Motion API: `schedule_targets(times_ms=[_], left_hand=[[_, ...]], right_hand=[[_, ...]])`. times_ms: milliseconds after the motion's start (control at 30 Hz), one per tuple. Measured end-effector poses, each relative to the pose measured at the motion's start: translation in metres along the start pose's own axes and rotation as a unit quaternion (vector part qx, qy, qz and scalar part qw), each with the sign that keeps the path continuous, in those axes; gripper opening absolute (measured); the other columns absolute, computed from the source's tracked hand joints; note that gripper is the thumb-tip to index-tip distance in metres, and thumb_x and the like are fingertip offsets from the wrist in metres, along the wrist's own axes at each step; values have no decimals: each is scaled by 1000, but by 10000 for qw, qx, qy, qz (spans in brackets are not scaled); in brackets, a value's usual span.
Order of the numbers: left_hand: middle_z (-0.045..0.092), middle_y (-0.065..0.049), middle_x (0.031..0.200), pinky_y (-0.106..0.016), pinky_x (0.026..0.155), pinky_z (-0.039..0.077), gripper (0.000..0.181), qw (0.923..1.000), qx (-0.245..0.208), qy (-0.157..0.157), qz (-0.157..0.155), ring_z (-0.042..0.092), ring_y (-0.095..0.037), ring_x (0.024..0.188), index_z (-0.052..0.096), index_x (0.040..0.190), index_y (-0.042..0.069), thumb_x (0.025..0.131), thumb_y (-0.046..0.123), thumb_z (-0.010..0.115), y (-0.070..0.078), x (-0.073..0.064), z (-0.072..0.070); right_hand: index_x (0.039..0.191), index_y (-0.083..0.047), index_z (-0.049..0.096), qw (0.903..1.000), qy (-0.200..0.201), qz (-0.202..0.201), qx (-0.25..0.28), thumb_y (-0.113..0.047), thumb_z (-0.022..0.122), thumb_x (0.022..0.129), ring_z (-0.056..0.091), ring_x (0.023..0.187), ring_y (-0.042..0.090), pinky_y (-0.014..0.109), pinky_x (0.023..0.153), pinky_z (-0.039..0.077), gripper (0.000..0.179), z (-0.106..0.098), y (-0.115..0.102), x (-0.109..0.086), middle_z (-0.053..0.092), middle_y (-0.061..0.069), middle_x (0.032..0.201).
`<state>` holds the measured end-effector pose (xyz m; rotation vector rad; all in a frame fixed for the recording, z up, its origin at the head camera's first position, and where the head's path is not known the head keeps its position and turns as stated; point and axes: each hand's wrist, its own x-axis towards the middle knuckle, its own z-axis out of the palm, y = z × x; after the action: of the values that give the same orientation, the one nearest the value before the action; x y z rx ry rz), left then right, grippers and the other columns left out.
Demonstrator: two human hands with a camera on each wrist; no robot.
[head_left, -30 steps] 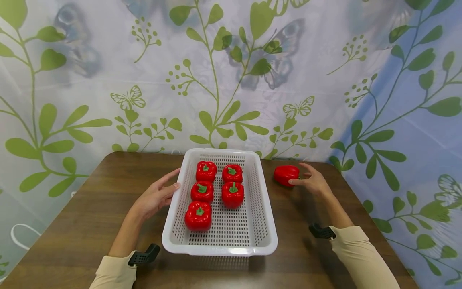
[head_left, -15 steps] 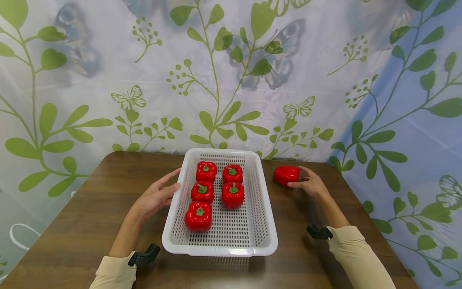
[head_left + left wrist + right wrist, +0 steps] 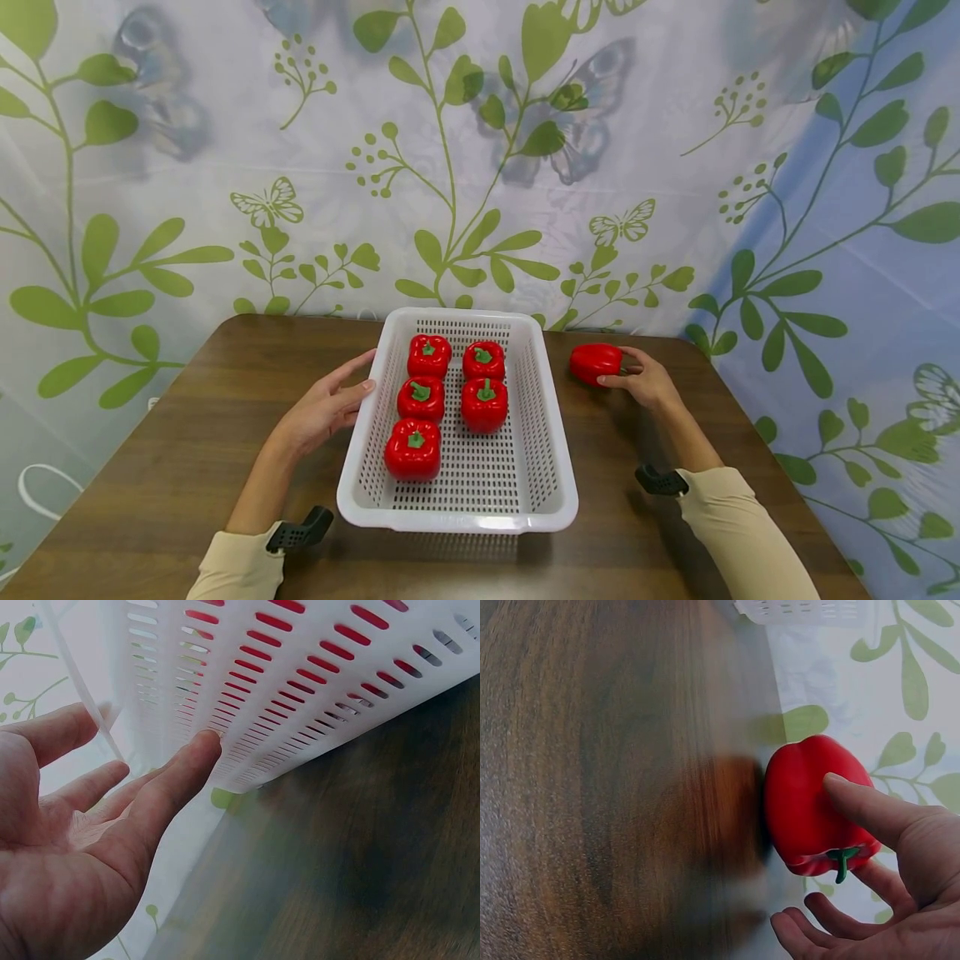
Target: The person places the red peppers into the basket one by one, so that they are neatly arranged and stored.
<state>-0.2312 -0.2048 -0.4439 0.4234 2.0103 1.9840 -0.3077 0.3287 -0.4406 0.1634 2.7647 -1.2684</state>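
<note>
A white perforated plastic basket stands on the table, holding several red bell peppers with green stems. At its left side is my left hand, fingers fairly straight; in the left wrist view the thumb touches the slotted wall and another finger meets the rim. One more red bell pepper lies on its side to the right of the basket, stem toward me in the right wrist view. My right hand pinches its stem end, thumb on the near side and a finger passing behind, partly hidden; the other fingers are loosely curled.
The brown wooden table runs back to a curtain printed with leaves and butterflies. A white cable loop hangs at the table's left edge. The basket's front right part shows its bare slotted floor.
My right hand has moved slightly left and its thumb and fingers have drawn in on the lying bell pepper. The left hand, basket and peppers inside stay put.
</note>
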Motion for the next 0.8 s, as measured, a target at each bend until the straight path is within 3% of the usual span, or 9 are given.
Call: schedule_targets(times_ms=[367, 800], left_hand=[[44, -32, 151, -48, 93, 58, 65, 10000, -22, 12, -7, 62, -39, 126, 21, 163, 20, 107, 23, 52, 0, 1, 0], [45, -32, 151, -47, 94, 58, 65, 10000, 9, 0, -50, 65, -36, 123, 20, 163, 19, 107, 23, 51, 1, 0, 1]], right_hand=[[157, -7, 29, 9995, 176, 105, 224, -39, 78, 88, 36, 142, 48, 62, 112, 41, 90, -2, -2, -8, 35, 32, 157], [152, -2, 26, 9971, 321, -98, 688, -39, 81, 86, 40, 137, 48, 58, 111, 44, 94, -13, -10, -22, 38, 32, 155]])
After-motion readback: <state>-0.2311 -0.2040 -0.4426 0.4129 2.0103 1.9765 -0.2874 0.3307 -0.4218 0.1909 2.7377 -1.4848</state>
